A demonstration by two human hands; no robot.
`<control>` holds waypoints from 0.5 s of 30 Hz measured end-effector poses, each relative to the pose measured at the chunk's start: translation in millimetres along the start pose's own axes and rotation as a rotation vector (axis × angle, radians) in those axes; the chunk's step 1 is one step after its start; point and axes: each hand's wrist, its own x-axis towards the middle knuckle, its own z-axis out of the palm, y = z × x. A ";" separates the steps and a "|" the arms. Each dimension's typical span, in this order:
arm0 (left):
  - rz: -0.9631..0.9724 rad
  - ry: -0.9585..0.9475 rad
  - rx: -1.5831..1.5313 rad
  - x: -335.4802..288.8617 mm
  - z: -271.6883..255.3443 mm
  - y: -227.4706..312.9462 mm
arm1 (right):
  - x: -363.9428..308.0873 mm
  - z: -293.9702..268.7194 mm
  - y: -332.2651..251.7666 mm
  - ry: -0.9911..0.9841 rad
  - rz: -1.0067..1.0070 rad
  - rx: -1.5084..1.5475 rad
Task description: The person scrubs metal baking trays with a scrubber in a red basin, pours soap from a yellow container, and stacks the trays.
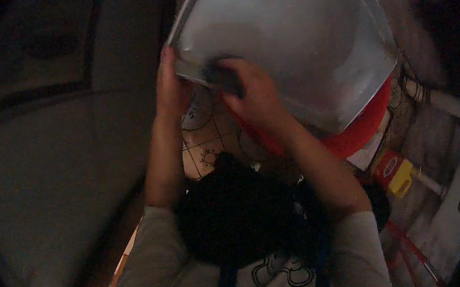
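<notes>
A large, shiny metal tray with a raised rim fills the upper middle, tilted above a red basin. At the tray's near left corner, my left hand grips the rim, its fingers partly hidden behind the metal. My right hand is closed around a dark scrubbing pad, pressed to the tray's near edge just right of my left hand. The pad is blurred and its exact kind is hard to make out.
Right of the basin stands a red and yellow container with a handle. Thin red legs show at the lower right. A big pale panel takes up the left side. Patterned floor tiles appear below the tray. The light is dim.
</notes>
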 end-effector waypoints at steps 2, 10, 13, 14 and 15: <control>0.012 -0.100 0.011 5.2 0.3 -0.5 | 53.4 2.4 10.6 -0.056 -0.486 -0.210; 0.042 0.005 0.318 -15.2 -11.4 -21.0 | 154.6 -82.1 39.4 0.546 -0.367 -0.562; 0.028 -0.023 0.192 -4.7 -3.3 -33.8 | 117.8 -35.9 49.1 0.219 -0.486 -0.503; 0.058 -0.057 0.236 -1.5 -11.8 -37.9 | 97.7 -18.7 59.0 0.094 -0.633 -0.495; 0.091 -0.070 0.286 -4.6 -16.6 -37.3 | 93.0 -17.6 56.7 0.014 -0.734 -0.494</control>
